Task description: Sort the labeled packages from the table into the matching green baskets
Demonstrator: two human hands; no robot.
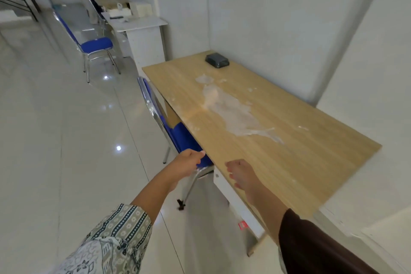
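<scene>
A long wooden table stands against the white wall. A single dark package lies at its far end, and a pale scuffed patch runs along the tabletop's middle. No green baskets are in view. My left hand grips the back edge of the blue chair tucked under the table's near side. My right hand rests flat over the table's front edge, fingers apart and holding nothing.
A second blue chair stands on the glossy tiled floor farther back. Behind it is a white desk with boxes on top. A person stands in the far background. White walls close off the right side.
</scene>
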